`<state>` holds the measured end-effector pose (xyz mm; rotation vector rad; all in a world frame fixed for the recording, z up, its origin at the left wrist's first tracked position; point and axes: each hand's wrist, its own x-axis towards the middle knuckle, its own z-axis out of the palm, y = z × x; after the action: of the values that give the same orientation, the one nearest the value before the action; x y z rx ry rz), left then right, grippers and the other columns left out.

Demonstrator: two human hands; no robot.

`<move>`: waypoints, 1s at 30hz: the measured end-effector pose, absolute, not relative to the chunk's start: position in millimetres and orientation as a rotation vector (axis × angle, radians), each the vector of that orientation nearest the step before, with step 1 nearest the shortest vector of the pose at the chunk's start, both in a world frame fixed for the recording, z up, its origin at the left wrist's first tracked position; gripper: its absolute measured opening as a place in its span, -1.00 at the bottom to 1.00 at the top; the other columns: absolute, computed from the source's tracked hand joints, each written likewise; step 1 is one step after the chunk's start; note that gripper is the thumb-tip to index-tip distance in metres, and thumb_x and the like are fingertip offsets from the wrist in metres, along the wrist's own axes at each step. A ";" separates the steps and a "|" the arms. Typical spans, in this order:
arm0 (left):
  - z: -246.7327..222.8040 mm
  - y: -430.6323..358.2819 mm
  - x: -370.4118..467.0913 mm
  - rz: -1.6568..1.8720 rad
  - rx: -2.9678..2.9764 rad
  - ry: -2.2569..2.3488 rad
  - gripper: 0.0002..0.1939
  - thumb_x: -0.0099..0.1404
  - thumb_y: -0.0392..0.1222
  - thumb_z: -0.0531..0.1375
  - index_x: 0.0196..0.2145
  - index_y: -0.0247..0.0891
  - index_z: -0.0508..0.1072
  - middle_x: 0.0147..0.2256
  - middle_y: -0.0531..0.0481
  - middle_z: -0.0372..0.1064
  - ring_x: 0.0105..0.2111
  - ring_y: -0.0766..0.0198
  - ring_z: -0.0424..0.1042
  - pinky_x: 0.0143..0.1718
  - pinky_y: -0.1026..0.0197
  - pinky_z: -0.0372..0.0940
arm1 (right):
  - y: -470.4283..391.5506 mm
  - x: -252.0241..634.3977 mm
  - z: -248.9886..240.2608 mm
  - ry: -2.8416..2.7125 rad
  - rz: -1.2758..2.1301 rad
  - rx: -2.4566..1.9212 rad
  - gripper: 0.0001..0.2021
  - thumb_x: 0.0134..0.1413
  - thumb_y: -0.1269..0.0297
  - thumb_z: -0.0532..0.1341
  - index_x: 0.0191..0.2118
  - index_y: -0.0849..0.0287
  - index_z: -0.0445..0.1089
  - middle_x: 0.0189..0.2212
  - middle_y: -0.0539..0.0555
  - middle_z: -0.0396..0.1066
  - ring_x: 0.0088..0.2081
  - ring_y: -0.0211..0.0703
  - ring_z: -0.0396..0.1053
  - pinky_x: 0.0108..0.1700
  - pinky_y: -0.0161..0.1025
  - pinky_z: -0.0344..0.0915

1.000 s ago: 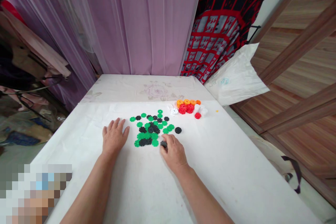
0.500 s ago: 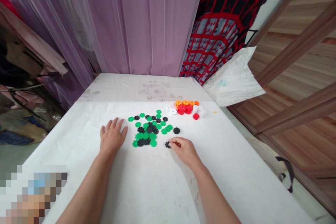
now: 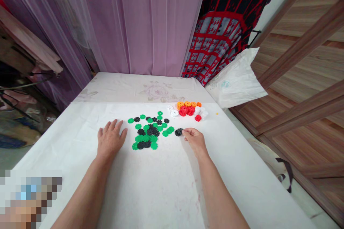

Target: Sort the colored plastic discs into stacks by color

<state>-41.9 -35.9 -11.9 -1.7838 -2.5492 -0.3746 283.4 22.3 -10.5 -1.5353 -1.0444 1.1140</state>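
My right hand (image 3: 194, 140) pinches a black notched disc (image 3: 179, 132) between thumb and fingertips, at the black disc lying right of the loose pile. Flat on the cloth, fingers spread, my left hand (image 3: 110, 137) rests just left of the pile and holds nothing. Between the hands lie many green snowflake discs (image 3: 145, 138) mixed with black snowflake discs (image 3: 144, 145), some overlapping. Farther back on the right, similar discs are grouped by colour: orange discs (image 3: 187, 104), red discs (image 3: 183, 111) and white discs (image 3: 174, 113).
The table (image 3: 150, 186) has a white cover with a flower print at its far end. A white plastic bag (image 3: 236, 82) stands at its right edge. Behind hangs a purple curtain (image 3: 150, 21); wooden doors (image 3: 303, 114) are at the right.
My right hand has carried the pinched black disc up and slightly right, to the single black disc. My left hand stays flat in place. The whole view has shifted slightly.
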 end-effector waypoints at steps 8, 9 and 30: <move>-9.3 -36.2 -40.8 -0.357 -1.786 -2.556 -0.44 0.43 0.05 -0.09 0.27 -0.15 0.32 0.34 -0.16 0.17 0.34 -0.10 0.08 0.32 -0.27 -0.03 | 23.6 284.7 -18.2 -1.171 1.064 -1.600 -0.62 -0.32 -0.07 0.33 -0.45 0.16 0.49 -0.63 -0.06 0.38 -0.56 -0.24 0.31 -0.43 -0.27 0.29; -8.6 -36.3 -40.3 -0.362 -1.788 -2.555 -0.44 0.43 0.05 -0.09 0.27 -0.16 0.32 0.34 -0.17 0.18 0.34 -0.11 0.08 0.32 -0.28 -0.03 | 23.7 285.3 -19.6 -1.191 1.052 -1.611 -0.62 -0.30 -0.07 0.32 -0.45 0.16 0.49 -0.63 -0.06 0.38 -0.56 -0.24 0.31 -0.43 -0.27 0.28; -4.3 -36.9 -39.6 -0.352 -1.805 -2.570 -0.42 0.44 0.05 -0.10 0.28 -0.23 0.31 0.35 -0.21 0.16 0.35 -0.12 0.08 0.32 -0.29 -0.03 | 1.0 283.0 -40.7 -1.666 0.222 -1.607 -0.54 -0.07 0.20 0.27 0.02 0.11 0.40 -0.11 0.12 0.58 -0.08 0.00 0.46 0.04 -0.04 0.35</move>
<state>-39.6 -36.9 -4.3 -1.8046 -2.5700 -0.3516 283.0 1.0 -40.7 -1.6071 -1.6662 0.2217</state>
